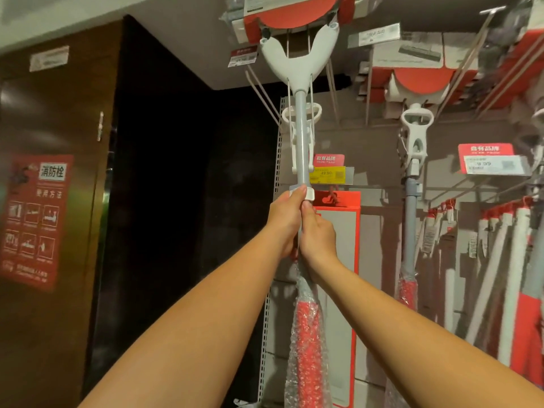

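Gripping the grey pole of a sponge mop (303, 160) with both hands, the person holds it upright at arm's length in front of a shop display. The left hand (286, 216) is the higher of the two, fingers curled round the pole and thumb against a white collar (309, 194) on it. The right hand (318, 235) wraps the pole just below, touching the left. Neither hand is open.

Above the hands the pole runs up through a white wringer lever (300, 134) to a forked yoke and the mop head (294, 16), which sits high overhead in red and white card packaging among the display hooks. Whether the head hangs on a hook or is clear of it cannot be told. Below the hands the pole ends in a red grip wrapped in bubble film (307, 334).

The step in hand looks like working the mop on or off its high hook; which way cannot be read from here. Either way the next move calls for a firm two-handed hold and a small, steady lift, keeping the pole vertical so the head passes the hook cleanly.

Right of the hands hangs a second mop (413, 136). A yellow price tag (326, 174) sits just above and behind them. Far to the left is a dark cabinet door with a red fire hydrant notice (35, 219).
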A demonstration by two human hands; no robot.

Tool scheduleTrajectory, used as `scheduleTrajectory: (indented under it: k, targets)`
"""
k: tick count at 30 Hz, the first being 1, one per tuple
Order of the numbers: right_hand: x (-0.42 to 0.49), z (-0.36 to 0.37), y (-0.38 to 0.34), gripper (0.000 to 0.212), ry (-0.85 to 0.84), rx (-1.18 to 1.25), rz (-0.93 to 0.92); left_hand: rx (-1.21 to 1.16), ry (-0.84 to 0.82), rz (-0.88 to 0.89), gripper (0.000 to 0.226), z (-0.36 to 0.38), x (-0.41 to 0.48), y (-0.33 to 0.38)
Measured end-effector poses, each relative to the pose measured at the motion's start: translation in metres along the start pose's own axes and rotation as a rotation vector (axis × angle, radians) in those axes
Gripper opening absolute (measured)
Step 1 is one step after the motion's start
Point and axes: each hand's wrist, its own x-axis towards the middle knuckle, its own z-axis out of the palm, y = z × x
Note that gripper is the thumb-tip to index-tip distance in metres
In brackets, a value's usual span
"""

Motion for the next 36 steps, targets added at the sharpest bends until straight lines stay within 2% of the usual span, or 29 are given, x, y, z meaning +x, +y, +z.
scheduleTrajectory:
  k: [13, 21, 31, 36]
  targets:
    - [0.025, 0.043, 0.005, 0.041, 0.029, -0.058, -0.078, -0.016, 0.0, 0.063, 0.027, -0.03, 0.047, -0.006]
    - [0.027, 0.067, 0.011, 0.045, -0.033, -0.052, -0.039, 0.016, 0.011, 0.099, 0.027, -0.059, 0.061, -0.012]
    - [0.032, 0.067, 0.026, 0.057, 0.036, -0.135, -0.115, -0.048, -0.083, 0.042, 0.026, -0.061, 0.064, -0.019]
    - [0.035, 0.068, 0.034, 0.045, 0.085, -0.146, -0.13, -0.019, -0.118, 0.039, 0.026, -0.058, 0.067, -0.022]
